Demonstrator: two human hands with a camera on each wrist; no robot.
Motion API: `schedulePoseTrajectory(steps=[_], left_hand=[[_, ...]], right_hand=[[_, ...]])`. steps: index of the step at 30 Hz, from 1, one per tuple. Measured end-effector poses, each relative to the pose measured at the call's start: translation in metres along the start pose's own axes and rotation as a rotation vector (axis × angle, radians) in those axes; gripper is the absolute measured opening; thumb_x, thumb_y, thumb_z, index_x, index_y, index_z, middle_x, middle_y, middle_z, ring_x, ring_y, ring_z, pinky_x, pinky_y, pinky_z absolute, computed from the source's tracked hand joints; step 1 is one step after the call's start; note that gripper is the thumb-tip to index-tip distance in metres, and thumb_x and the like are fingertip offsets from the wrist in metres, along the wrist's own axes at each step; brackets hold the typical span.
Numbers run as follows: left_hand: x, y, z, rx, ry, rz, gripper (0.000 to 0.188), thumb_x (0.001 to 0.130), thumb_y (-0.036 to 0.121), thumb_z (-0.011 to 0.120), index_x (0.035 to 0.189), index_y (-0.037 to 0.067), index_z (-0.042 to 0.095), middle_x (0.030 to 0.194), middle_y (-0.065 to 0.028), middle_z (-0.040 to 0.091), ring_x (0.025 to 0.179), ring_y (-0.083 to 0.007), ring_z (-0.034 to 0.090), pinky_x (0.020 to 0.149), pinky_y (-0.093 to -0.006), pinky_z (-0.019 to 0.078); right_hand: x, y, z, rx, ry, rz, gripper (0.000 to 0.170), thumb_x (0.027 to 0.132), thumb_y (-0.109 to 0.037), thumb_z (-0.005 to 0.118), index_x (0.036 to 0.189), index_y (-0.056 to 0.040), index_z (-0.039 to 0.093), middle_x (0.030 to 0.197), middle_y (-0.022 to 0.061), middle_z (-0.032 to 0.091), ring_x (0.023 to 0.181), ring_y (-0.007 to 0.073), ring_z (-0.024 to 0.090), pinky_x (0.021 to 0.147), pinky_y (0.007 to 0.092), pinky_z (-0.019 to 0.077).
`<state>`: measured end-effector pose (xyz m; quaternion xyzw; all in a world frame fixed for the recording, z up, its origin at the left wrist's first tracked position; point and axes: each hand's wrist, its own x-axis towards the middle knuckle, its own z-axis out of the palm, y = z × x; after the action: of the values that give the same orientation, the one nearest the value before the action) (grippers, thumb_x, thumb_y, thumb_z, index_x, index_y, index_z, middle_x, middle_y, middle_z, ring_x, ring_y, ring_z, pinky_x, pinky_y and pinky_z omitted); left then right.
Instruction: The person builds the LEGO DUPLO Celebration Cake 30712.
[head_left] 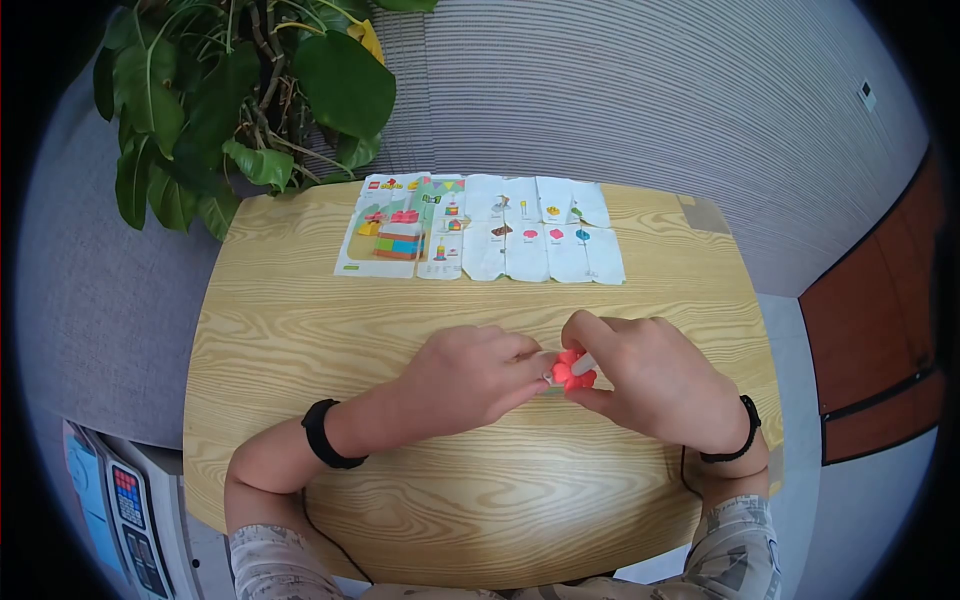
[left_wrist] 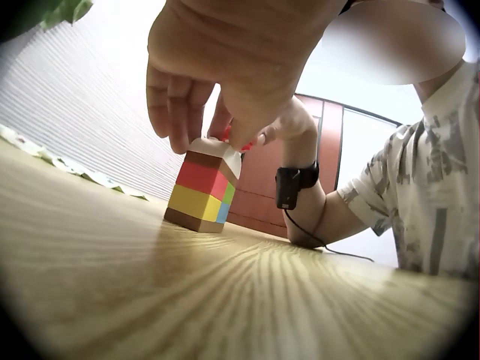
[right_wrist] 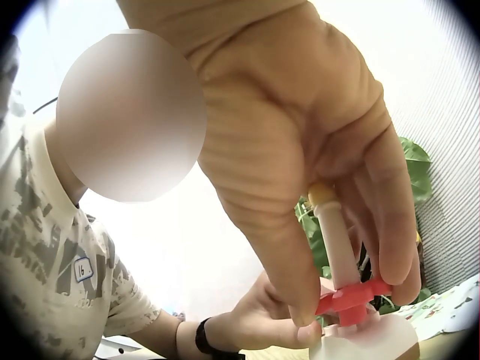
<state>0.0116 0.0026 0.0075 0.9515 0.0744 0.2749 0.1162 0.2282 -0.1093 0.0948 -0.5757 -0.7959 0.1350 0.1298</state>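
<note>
A small block stack with brown, red, yellow, green and blue parts (left_wrist: 201, 181) stands upright on the table, topped by a white piece (left_wrist: 205, 146). My left hand (head_left: 470, 372) grips its top from the left. Above the white piece is a red flower-shaped piece (right_wrist: 351, 298) with a white candle-like piece (right_wrist: 336, 241), yellow at its tip, rising from it. My right hand (head_left: 655, 378) pinches the red piece between thumb and fingers, the candle under its palm. Whether red and white pieces are joined, I cannot tell.
Creased instruction sheets (head_left: 480, 228) lie along the table's (head_left: 440, 530) far edge. A leafy plant (head_left: 250, 100) hangs over the back left corner. Black cables run from both wristbands. A cabinet with a printed keypad (head_left: 128, 495) stands left of the table.
</note>
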Motion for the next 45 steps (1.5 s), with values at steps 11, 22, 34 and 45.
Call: schedulePoseTrajectory(steps=[11, 22, 34, 45], left_hand=[[0.0, -0.001, 0.006, -0.052, 0.122, 0.051, 0.011, 0.095, 0.02, 0.078, 0.099, 0.01, 0.078, 0.107, -0.0043, 0.078, 0.083, -0.0211, 0.076, 0.066, -0.0345, 0.0603], [-0.002, 0.001, 0.0, -0.333, 0.047, -0.225, 0.016, 0.088, 0.012, 0.087, 0.104, 0.01, 0.085, 0.112, -0.0093, 0.081, 0.089, -0.0262, 0.078, 0.073, -0.0331, 0.0611], [0.006, 0.003, -0.01, -0.422, -0.07, -0.444, 0.031, 0.087, 0.015, 0.088, 0.115, 0.006, 0.078, 0.109, -0.0106, 0.081, 0.099, -0.0296, 0.078, 0.087, -0.0368, 0.0608], [0.003, -0.003, -0.002, -0.447, -0.039, -0.325, 0.028, 0.089, 0.02, 0.085, 0.113, 0.008, 0.079, 0.11, -0.0075, 0.076, 0.097, -0.0306, 0.074, 0.081, -0.0397, 0.0586]], right_hand=[[0.005, 0.003, 0.004, 0.067, 0.062, -0.092, 0.038, 0.089, -0.011, 0.084, 0.103, -0.0022, 0.049, 0.082, 0.0189, 0.07, 0.078, 0.0419, 0.072, 0.063, 0.0505, 0.0562], [0.006, -0.001, 0.01, 0.044, 0.062, -0.049, 0.038, 0.09, -0.012, 0.083, 0.107, -0.0012, 0.051, 0.088, 0.0196, 0.07, 0.077, 0.0411, 0.072, 0.064, 0.0493, 0.058], [0.006, -0.001, 0.011, 0.074, 0.063, -0.074, 0.037, 0.09, -0.01, 0.082, 0.11, -0.0009, 0.052, 0.09, 0.0196, 0.07, 0.077, 0.0413, 0.073, 0.064, 0.0497, 0.0585], [0.005, 0.0, 0.01, 0.049, 0.06, -0.068, 0.038, 0.089, -0.01, 0.082, 0.11, -0.0011, 0.051, 0.09, 0.0192, 0.07, 0.077, 0.0417, 0.072, 0.064, 0.0502, 0.0578]])
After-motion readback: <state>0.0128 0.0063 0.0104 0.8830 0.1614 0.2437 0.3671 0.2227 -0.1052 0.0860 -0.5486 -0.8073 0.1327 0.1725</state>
